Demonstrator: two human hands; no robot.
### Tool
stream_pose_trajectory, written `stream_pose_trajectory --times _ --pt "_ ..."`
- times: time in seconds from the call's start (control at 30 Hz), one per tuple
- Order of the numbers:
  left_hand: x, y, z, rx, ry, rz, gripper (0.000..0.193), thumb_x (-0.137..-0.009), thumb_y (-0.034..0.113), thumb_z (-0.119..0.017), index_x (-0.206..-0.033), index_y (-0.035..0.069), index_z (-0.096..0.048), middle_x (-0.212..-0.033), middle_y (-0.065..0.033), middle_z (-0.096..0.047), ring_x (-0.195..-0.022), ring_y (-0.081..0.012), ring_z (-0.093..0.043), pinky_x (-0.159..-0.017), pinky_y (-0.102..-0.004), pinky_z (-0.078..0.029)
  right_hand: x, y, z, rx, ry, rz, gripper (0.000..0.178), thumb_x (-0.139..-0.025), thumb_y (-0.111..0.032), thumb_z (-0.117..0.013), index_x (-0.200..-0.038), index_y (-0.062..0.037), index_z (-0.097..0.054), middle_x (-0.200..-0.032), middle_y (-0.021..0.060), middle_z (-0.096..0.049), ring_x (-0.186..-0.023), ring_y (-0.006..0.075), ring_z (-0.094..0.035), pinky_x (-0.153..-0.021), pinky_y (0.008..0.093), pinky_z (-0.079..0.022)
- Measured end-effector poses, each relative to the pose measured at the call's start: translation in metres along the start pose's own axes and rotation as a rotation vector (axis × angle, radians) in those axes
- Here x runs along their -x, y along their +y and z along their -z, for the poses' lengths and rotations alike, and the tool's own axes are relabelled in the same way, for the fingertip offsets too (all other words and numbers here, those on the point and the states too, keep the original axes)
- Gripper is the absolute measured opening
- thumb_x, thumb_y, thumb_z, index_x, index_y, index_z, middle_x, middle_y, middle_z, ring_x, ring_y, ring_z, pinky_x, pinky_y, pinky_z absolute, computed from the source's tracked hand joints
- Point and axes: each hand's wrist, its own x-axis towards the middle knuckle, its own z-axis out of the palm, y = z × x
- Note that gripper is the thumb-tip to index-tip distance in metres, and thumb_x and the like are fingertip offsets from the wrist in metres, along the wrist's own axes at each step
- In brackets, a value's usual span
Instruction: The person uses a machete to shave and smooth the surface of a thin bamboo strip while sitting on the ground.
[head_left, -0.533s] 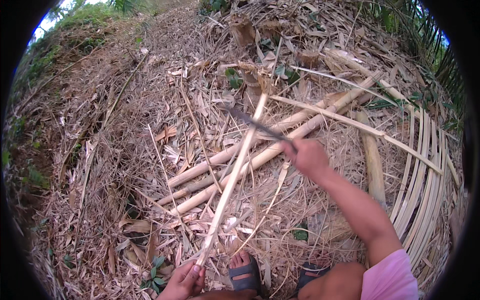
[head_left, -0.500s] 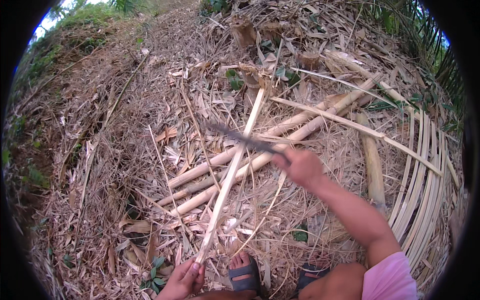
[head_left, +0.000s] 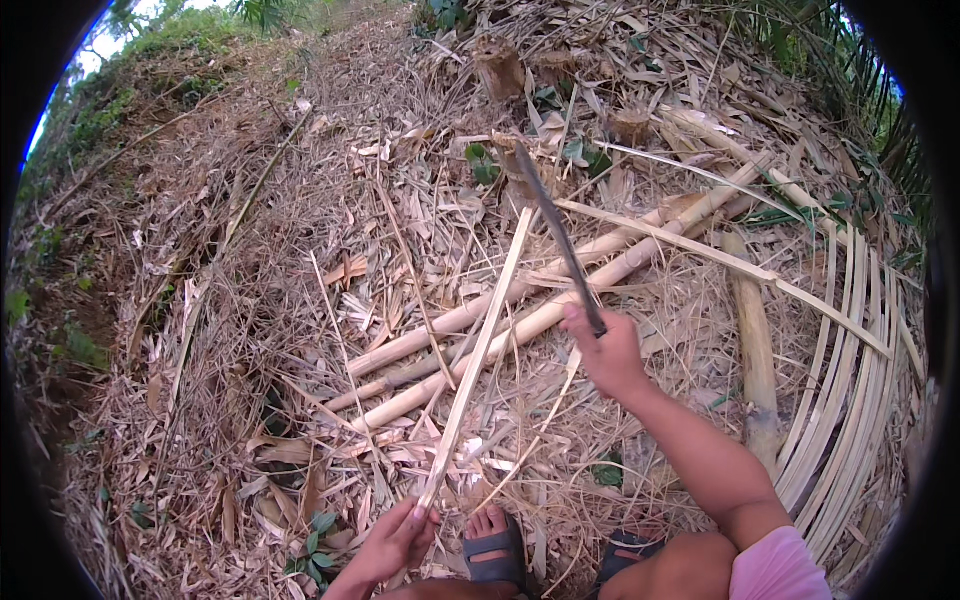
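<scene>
While the right hand (head_left: 610,355) is clamped on the handle of a long dark blade (head_left: 558,232), the blade points up and away, raised over the ground litter. Left hand (head_left: 398,538) is closed around the near end of a pale split bamboo strip (head_left: 478,352), which runs up from the feet toward the blade. Two sandalled feet (head_left: 495,545) sit just right of that hand. Thicker bamboo poles (head_left: 540,300) lie crosswise under the strip. Curved bamboo slats (head_left: 850,380) are stacked at right, on dry leaves.
</scene>
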Motion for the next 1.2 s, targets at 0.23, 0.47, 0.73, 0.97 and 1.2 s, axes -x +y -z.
stream_pose_trajectory --times 0.23,0.47,0.73,0.97,1.2 --pt "-0.033 0.021 -0.018 0.179 -0.028 0.03 0.043 -0.107 0.037 -0.032 -0.12 0.003 -0.055 -0.066 0.0019 -0.039 -0.049 -0.0074 -0.031 -0.044 -0.0231 -0.028 0.039 -0.013 -0.022 0.018 -0.147 0.012 0.045 -0.095 -0.043 -0.061 -0.093 0.0001 -0.07 -0.053 0.0026 -0.049 -0.051 0.0098 -0.045 -0.048 0.0305 -0.036" --pt "-0.051 0.046 -0.031 0.117 -0.072 -0.113 0.037 -0.107 0.032 -0.032 -0.107 0.003 -0.055 -0.071 -0.0007 -0.047 -0.047 -0.007 -0.033 -0.043 -0.0215 -0.028 0.076 -0.023 -0.018 0.485 -0.288 0.456 0.052 -0.091 -0.057 -0.057 -0.089 -0.0053 -0.067 -0.07 0.0104 -0.066 -0.061 0.0295 -0.067 -0.052 0.0399 -0.052" --pt "-0.05 0.066 -0.04 0.064 -0.095 -0.104 0.035 -0.106 0.033 -0.032 -0.1 0.006 -0.053 -0.065 0.002 -0.042 -0.045 -0.0061 -0.029 -0.041 -0.0222 -0.023 0.082 -0.017 -0.031 0.589 -0.157 0.623 0.047 -0.086 -0.055 -0.063 -0.09 -0.0081 -0.067 -0.071 0.0041 -0.062 -0.056 0.0217 -0.063 -0.048 0.0335 -0.047" --pt "-0.046 0.058 -0.042 -0.034 -0.035 -0.078 0.033 -0.106 0.037 -0.036 -0.093 0.01 -0.051 -0.06 0.0057 -0.036 -0.045 -0.005 -0.027 -0.041 -0.0226 -0.022 0.062 -0.02 -0.024 0.714 -0.145 0.851 0.05 -0.086 -0.055 -0.063 -0.072 -0.0078 -0.055 -0.061 0.0061 -0.055 -0.048 0.0204 -0.059 -0.045 0.0317 -0.048" --pt "-0.031 0.057 -0.036 -0.01 -0.019 -0.065 0.032 -0.106 0.036 -0.037 -0.09 0.011 -0.05 -0.061 0.0055 -0.037 -0.044 -0.0052 -0.029 -0.04 -0.022 -0.023 0.036 -0.002 0.002 0.871 -0.031 0.852 0.055 -0.083 -0.066 -0.056 -0.068 -0.0132 -0.055 -0.058 0.001 -0.054 -0.045 0.017 -0.056 -0.041 0.033 -0.034"
